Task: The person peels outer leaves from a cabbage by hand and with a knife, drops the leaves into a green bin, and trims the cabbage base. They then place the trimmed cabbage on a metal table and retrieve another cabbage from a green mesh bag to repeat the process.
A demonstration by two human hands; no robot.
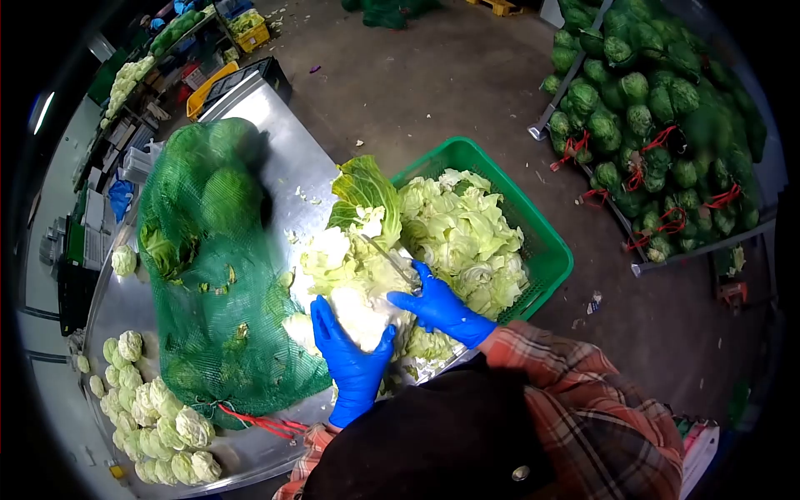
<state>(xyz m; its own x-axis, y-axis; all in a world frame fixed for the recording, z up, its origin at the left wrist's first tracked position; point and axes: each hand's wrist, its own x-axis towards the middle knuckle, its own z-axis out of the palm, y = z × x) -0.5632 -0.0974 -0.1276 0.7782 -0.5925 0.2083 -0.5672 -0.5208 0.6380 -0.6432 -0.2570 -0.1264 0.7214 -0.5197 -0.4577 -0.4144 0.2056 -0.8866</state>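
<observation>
My right hand (442, 307), in a blue glove, is closed round a knife (385, 254); its handle is mostly hidden in my fist. The blade lies across pale cut cabbage leaves (329, 257). My left hand (354, 358), also gloved in blue, cups the near side of a whitish cabbage (358, 312), thumb and fingers on either side of it. A large green outer leaf (367, 196) stands up behind. To the right, a green basket (546, 242) holds a heap of loose pale leaves (462, 242).
A green mesh sack (233, 325) with whole cabbages (229, 200) lies on the metal table (287, 162), tied with red cord (262, 423). Several trimmed cabbage cores (158, 417) sit at the lower left. Stacked sacks of cabbages (642, 108) fill a metal-framed pallet at the right.
</observation>
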